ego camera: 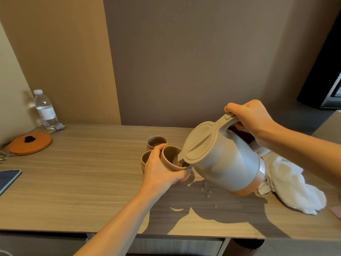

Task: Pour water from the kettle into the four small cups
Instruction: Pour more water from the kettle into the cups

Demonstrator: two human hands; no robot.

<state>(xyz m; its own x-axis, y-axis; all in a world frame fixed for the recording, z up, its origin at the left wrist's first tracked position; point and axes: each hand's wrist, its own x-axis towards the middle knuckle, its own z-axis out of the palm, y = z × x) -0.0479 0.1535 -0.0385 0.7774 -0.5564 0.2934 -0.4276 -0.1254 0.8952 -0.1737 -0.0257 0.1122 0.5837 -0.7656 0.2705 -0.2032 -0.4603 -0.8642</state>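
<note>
My right hand (251, 117) grips the handle of a beige and silver kettle (225, 159), tilted left with its spout over the rim of a small brown cup (170, 157). My left hand (160, 170) holds that cup, tipped toward the kettle and lifted just above the wooden table (83, 182). A second small cup (156, 142) stands behind it. A third cup (145, 157) stands to the left, partly hidden by my left hand. A fourth cup is not visible.
Water drops (205, 189) lie on the table under the kettle. A white cloth (291, 187) lies at the right. At the far left stand a water bottle (46, 109), an orange lid (30, 143) and a phone (8, 179).
</note>
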